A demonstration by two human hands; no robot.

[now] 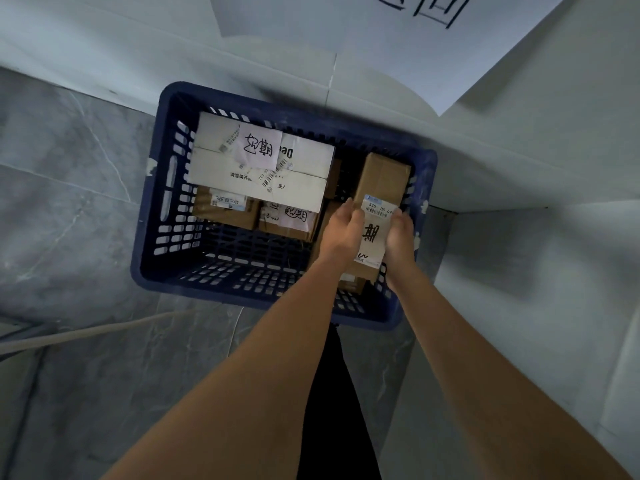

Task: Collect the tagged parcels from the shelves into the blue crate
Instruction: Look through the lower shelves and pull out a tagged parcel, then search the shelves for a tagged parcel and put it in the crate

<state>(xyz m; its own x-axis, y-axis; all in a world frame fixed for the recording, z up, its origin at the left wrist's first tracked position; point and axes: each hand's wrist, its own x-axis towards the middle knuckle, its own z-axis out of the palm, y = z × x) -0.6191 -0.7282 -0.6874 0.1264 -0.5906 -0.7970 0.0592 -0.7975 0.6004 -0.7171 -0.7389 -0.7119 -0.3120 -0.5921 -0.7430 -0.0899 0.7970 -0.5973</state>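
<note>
Both forearms reach down into the blue crate (162, 216). Left hand (341, 233) and right hand (400, 235) clasp a brown parcel (382, 178) from either side, fingers curled round its edges, over the crate's right-hand end. Its white tag (375, 233) reads "530 05 09…" above a barcode, with handwritten characters below. A white box (221, 168) lies across the far left of the crate, bearing a handwritten slip (258, 147) and the letters "De". Two smaller brown parcels (225, 211) sit under its near edge; one label reads "530-05". Near left crate floor is bare. Crate stands on grey tile floor (69, 202), its far edge against a white wall (138, 46).
</note>
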